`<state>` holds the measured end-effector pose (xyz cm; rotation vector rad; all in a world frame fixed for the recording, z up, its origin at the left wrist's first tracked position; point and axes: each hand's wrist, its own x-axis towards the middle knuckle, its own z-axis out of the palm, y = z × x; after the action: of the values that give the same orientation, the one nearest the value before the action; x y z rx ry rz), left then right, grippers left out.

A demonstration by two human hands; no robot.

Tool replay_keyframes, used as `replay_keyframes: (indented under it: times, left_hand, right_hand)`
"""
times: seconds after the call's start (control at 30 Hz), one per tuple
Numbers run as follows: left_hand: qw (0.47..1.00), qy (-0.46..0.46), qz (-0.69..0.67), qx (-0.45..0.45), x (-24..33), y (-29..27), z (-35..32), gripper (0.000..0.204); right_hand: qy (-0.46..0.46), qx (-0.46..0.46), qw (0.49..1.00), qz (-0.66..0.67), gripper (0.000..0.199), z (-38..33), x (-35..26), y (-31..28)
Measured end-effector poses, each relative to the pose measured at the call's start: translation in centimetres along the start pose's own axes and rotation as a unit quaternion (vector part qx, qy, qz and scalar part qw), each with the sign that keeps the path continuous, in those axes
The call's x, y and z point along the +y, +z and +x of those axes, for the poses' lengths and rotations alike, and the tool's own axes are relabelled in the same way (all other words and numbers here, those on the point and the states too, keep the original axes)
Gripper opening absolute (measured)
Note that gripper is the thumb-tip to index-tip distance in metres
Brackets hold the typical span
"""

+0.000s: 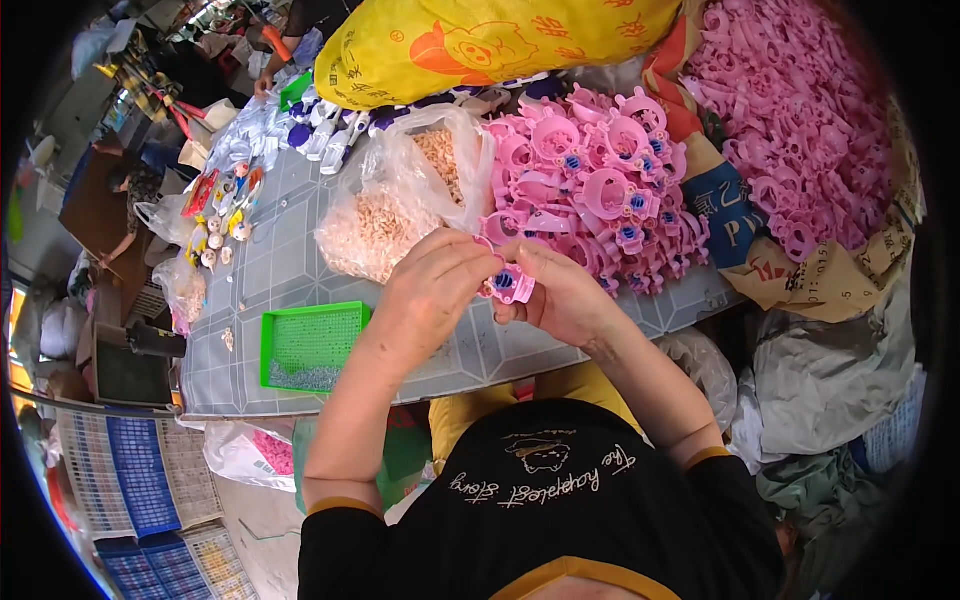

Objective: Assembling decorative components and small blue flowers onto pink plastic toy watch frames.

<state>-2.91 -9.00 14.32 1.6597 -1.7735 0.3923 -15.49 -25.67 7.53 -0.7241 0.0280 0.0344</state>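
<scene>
Between my two hands, over the near part of the table, is a small pink plastic toy part [516,288] with a dark blue piece set in it. My left hand [425,295] pinches it from the left, fingers bent together over its upper edge. From the right, my right hand [565,298] closes thumb and fingers on the same part. The fingers partly cover it. Just beyond lies a heap of similar pink ring-shaped parts [608,195], several with blue pieces in them. Clear plastic bags of small beige pieces [375,232] sit beyond my left hand.
A green tray [265,350] with tiny metallic bits stands left of my left forearm. A yellow printed sack [500,45] lies at the far side. At right, an open paper sack [835,275] brims with pink parts. Small figures [215,225] lie far left. Other people work nearby.
</scene>
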Motion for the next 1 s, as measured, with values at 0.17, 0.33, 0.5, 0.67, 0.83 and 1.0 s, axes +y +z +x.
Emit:
replay_keyframes:
  times: [0.17,0.33,0.5,0.67,0.83,1.0]
  left_hand:
    - [0.984,-0.08,0.096,0.127,1.1,-1.1,0.2,0.031]
    - [0.932,-0.25,0.138,0.223,-0.1,-0.7,-5.0,0.02]
    - [0.9,-0.422,0.112,-0.024,-2.2,1.0,-12.0,0.019]
    - [0.896,-0.398,0.186,-0.064,-3.9,5.0,-16.4,0.018]
    - [0.881,-0.396,0.244,-0.09,-2.7,5.5,-15.7,0.013]
    - [0.879,-0.471,0.076,0.004,-1.2,4.6,-13.7,0.012]
  right_hand:
    - [0.004,0.023,0.999,-0.024,0.04,0.4,-1.2,1.9]
    - [-0.055,0.037,0.982,-0.179,0.031,0.2,-1.4,-1.0]
    - [-0.061,0.082,0.975,-0.196,0.029,-0.2,0.3,-1.8]
    - [-0.024,0.072,0.997,-0.02,0.028,-0.6,2.0,-2.4]
    - [0.03,0.096,0.993,0.058,0.025,-0.6,3.0,-1.1]
    - [-0.071,0.101,0.965,-0.231,0.034,-1.1,5.5,-3.2]
